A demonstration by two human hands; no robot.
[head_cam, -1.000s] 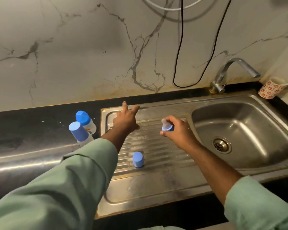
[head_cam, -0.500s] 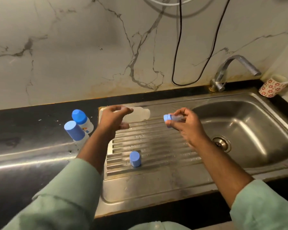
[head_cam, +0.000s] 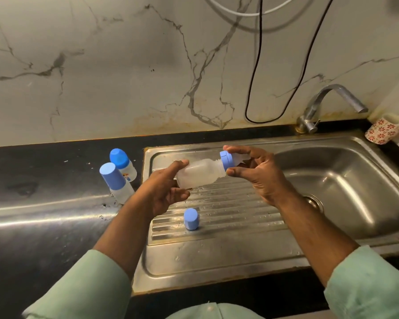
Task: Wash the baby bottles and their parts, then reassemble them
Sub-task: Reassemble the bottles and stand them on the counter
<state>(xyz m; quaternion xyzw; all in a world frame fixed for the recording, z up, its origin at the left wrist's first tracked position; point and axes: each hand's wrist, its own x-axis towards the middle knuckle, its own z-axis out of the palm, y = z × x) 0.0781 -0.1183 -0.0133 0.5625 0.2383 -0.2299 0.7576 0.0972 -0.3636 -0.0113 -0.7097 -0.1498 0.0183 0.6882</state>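
Over the ribbed drainboard (head_cam: 228,203), both hands hold one translucent bottle (head_cam: 198,172) sideways in the air, neck pointing right. Left hand (head_cam: 161,192) wraps the bottle's base end, fingers and thumb curled round it. Right hand (head_cam: 256,171) pinches the blue collar ring (head_cam: 226,158) at the neck between thumb below and fingers above; ring sits against the bottle mouth (can't tell whether it's threaded on), clear teat (head_cam: 241,157) sticking out of it toward the palm. Loose blue cap (head_cam: 191,219) stands on the drainboard, below the bottle and near the left wrist, apart from both hands. Two capped bottles on the dark counter left of the sink: nearer capped bottle (head_cam: 115,181) leans in the wide-angle view, farther capped bottle (head_cam: 122,164) just behind it, close together. Sink basin (head_cam: 355,185) to the right, tap (head_cam: 327,104) at its back edge, floral cup (head_cam: 381,131) in the far right corner.
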